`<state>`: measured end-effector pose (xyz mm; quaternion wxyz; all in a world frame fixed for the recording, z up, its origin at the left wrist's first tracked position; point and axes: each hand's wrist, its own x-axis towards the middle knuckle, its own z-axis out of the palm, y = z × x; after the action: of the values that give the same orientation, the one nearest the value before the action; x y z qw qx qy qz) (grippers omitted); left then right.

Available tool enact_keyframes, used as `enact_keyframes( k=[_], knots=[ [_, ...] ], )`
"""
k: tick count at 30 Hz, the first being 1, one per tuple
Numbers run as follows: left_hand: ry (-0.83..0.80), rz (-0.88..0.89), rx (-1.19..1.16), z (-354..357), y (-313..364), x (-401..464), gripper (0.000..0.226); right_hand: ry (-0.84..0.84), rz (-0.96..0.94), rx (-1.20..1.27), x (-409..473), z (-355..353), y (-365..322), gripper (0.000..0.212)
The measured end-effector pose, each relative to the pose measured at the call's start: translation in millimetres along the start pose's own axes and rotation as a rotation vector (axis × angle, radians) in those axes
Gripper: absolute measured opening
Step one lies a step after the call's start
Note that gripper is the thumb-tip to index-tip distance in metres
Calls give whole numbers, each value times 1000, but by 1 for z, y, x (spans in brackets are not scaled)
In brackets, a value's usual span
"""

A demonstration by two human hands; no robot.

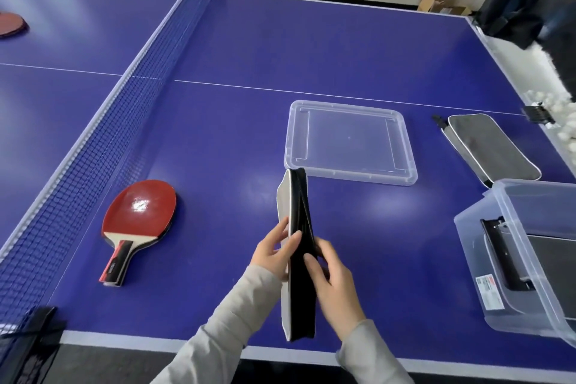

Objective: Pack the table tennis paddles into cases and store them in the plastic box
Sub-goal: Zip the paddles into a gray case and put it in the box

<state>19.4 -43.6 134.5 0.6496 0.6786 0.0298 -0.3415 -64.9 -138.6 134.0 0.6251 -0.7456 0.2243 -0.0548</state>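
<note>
I hold a black and grey paddle case [299, 212] on edge above the blue table, zipper side up. My left hand [274, 248] grips its left face and my right hand [335, 282] grips its right face. Whether a paddle is inside I cannot tell. Two stacked red paddles [140, 212] lie flat to the left, near the net. A second grey case [489, 148] lies flat at the right. The clear plastic box [517, 259] stands at the right edge with a dark case [505, 256] inside. Its clear lid [349, 140] lies flat beyond my hands.
The net [124, 109] runs diagonally across the left. Another red paddle [11, 23] lies on the far half of the table. White balls [561, 121] sit in a catch net off the right edge. The table's near edge [218, 344] is just below my forearms.
</note>
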Motion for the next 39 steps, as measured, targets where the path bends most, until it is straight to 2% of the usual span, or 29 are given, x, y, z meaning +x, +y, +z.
enact_keyframes(
  k=[6,10,12,14,16,20,26,31,33,36,39],
  knots=[
    [63,-27,52,-40,-11,6,24,-62,69,-28,7,-22,15,48],
    [265,-8,-2,-79,-20,16,18,19,153,-46,18,-53,31,57],
    [315,-7,67,-95,-27,19,26,51,189,-51,23,-68,44,59],
    [326,-28,230,-107,-38,22,49,70,218,-70,29,-78,58,61],
    [369,-46,359,-114,-49,27,61,98,236,-100,35,-85,72,63],
    [475,-60,521,-125,-63,41,68,130,310,-215,45,-95,102,69],
    [459,-97,674,-135,-83,64,74,175,405,-371,58,-91,139,70],
    [432,-71,726,-137,-95,73,84,203,391,-526,61,-78,150,71],
    [442,3,854,-136,-100,71,83,238,335,-654,59,-73,148,75],
    [452,146,1195,-131,-106,65,78,267,197,-928,55,-65,142,81],
    [391,383,1389,-118,-112,59,55,181,34,-1073,51,-52,139,75]
  ],
)
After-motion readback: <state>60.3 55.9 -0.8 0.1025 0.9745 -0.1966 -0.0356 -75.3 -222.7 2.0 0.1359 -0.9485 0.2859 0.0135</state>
